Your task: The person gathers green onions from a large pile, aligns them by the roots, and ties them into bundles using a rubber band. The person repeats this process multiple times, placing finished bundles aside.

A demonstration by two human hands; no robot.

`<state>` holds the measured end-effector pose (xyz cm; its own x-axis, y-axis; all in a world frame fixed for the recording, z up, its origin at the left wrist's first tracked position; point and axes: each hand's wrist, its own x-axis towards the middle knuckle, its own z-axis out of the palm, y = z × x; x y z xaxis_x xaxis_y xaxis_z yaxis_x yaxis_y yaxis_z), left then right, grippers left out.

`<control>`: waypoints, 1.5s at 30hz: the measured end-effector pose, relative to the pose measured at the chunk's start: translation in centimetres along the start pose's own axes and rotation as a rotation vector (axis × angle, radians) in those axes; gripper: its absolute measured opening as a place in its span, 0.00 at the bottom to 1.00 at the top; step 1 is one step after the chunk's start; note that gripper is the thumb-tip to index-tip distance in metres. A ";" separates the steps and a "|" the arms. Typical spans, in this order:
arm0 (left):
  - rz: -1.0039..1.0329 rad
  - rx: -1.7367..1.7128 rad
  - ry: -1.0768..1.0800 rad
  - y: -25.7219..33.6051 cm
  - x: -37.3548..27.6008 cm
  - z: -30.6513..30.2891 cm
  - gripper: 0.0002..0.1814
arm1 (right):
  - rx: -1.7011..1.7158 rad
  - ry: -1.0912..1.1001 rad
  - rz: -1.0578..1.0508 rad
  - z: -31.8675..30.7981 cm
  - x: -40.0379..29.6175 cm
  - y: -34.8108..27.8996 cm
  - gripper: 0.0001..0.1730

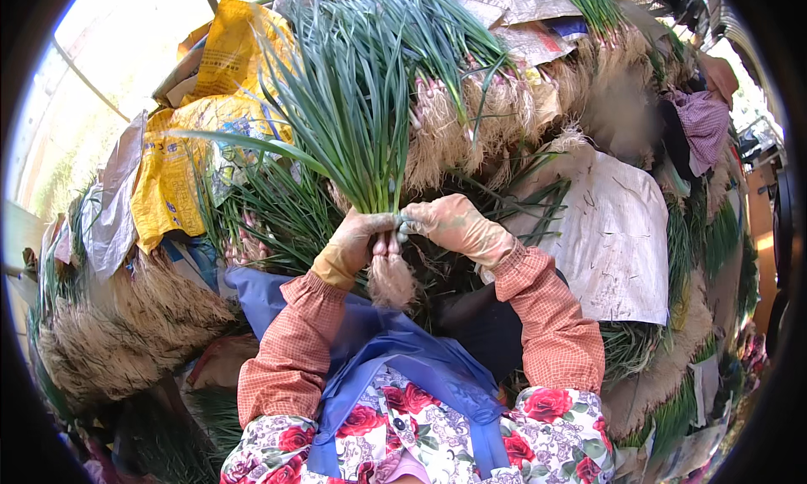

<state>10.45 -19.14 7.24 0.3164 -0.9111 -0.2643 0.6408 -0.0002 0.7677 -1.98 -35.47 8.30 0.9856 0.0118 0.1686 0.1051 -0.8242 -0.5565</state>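
Note:
My left hand (354, 245), in a soiled glove, grips a bunch of green garlic (369, 150) around its lower stems. Long green leaves fan upward from it, while pinkish bulbs and a tuft of pale roots (391, 279) hang below the fist. From the other side my right hand (460, 226), also gloved, has its thumb and fingers closed at the stems' right edge. The two hands touch or nearly touch there. Which stalks the right fingers pinch is partly hidden. A blue apron (410, 339) covers my lap beneath the roots.
Rooted garlic plants (479, 118) lie heaped ahead, more loose ones (284, 213) at the left. Yellow woven sacks (170, 168) and a white woven sack (618, 232) cover parts of the piles. Another person's checked sleeve (700, 127) shows at the far right.

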 end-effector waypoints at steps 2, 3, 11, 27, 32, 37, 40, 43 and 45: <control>0.043 0.065 0.025 0.9 -0.5 0.2 0.06 | -0.149 0.125 -0.104 -0.5 0.8 -0.7 0.07; 0.071 0.053 0.044 1.0 -0.4 0.1 0.06 | -0.258 0.201 -0.086 -0.9 1.0 -1.4 0.05; 0.415 -0.088 0.079 4.4 1.5 4.3 0.18 | -0.213 0.761 -0.125 -2.0 3.6 -1.0 0.07; 0.258 -0.181 0.053 1.6 3.9 2.3 0.16 | -0.051 0.408 0.266 1.5 -0.8 3.0 0.16; 0.294 -0.160 0.010 0.4 3.9 2.1 0.12 | 1.056 0.138 0.454 -0.4 -1.7 3.0 0.29; 0.242 -0.124 0.049 -0.4 3.2 3.0 0.12 | 1.171 0.577 0.659 -1.6 2.9 1.4 0.30; 0.174 -0.200 0.024 -0.3 2.4 3.4 0.11 | 1.149 0.616 0.637 -0.8 5.8 1.1 0.17; 0.164 -0.190 0.082 -0.5 2.4 2.1 0.11 | 1.209 0.792 0.569 1.4 4.8 1.9 0.08; 0.128 -0.173 0.139 -0.5 2.6 1.6 0.10 | 1.235 0.827 0.572 2.3 3.3 2.1 0.09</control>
<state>9.84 -22.21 7.07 0.4884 -0.8335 -0.2584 0.6958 0.1933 0.6918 1.80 -35.84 5.86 0.6344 -0.7606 -0.1379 0.2063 0.3386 -0.9181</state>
